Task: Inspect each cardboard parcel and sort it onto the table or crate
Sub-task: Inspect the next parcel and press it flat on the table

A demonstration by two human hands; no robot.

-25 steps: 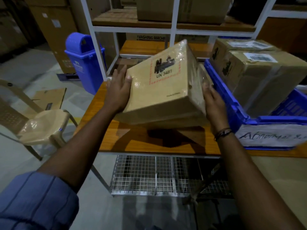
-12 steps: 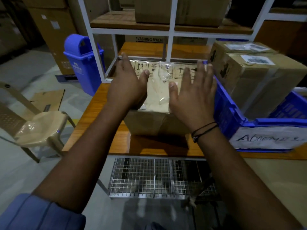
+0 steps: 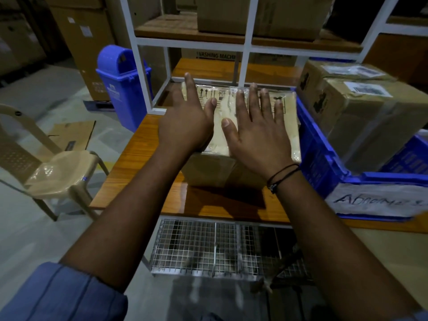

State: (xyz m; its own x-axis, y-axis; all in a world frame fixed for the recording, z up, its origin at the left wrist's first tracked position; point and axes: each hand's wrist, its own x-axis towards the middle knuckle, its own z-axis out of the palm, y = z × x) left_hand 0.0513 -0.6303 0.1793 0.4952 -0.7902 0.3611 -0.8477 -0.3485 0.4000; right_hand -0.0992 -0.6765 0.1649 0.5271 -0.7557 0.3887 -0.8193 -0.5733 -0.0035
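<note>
A cardboard parcel (image 3: 220,172) wrapped in clear film rests flat on the wooden table (image 3: 139,158), close against the blue crate (image 3: 319,154) on its right. My left hand (image 3: 185,126) lies palm down on the parcel's top left, fingers spread. My right hand (image 3: 259,133) lies flat on its top right, fingers spread too. Neither hand grips the box. The crate holds two taped cardboard parcels (image 3: 361,107) with white labels, and a handwritten paper tag (image 3: 375,200) hangs on its front.
A white metal shelf frame (image 3: 245,45) with boxes stands behind the table. A blue bin (image 3: 120,82) and a beige plastic chair (image 3: 58,172) are to the left. A wire mesh rack (image 3: 208,246) sits under the table's front edge.
One second ago both hands held the parcel tilted in the air. It has since been set down flat on the table, and both hands now rest spread on its top.
</note>
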